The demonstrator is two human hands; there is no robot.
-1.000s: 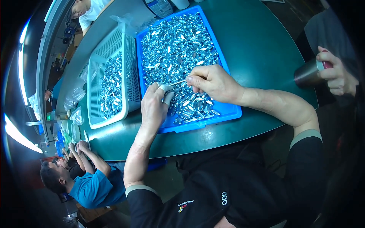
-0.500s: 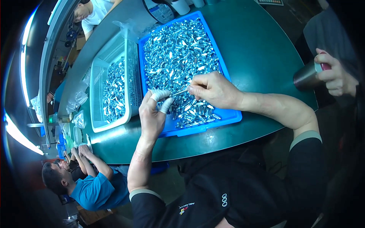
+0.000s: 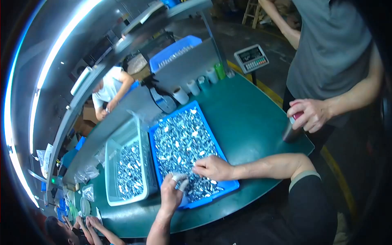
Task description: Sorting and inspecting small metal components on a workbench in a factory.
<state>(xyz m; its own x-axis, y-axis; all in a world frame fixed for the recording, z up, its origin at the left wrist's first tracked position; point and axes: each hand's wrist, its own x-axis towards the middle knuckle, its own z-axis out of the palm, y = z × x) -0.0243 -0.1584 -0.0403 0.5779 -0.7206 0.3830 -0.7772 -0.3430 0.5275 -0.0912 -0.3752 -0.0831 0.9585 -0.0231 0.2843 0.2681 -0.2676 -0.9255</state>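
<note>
A blue tray [image 3: 219,149] full of small shiny metal parts [image 3: 179,141] lies on the green table [image 3: 245,118]. My left hand [image 3: 172,192], with white wraps on two fingertips, rests at the tray's near edge among the parts. My right hand [image 3: 213,167] lies flat on the parts in the tray's near right corner, fingers pointing left and pinched together. Whether either hand holds a part is too small to tell. To the left stands a clear grey bin [image 3: 112,163] with more metal parts [image 3: 130,169] in it.
A person in a grey shirt stands at the right, their hand [image 3: 312,114] on a dark metal cup [image 3: 292,131] at the table's edge. White rolls [image 3: 179,96], a scale [image 3: 252,59] and a blue crate [image 3: 171,53] sit at the back. Other people work at the left.
The camera has tilted up, so the tray and hands now sit lower in view. My right hand has moved down onto the parts, close to my left hand.
</note>
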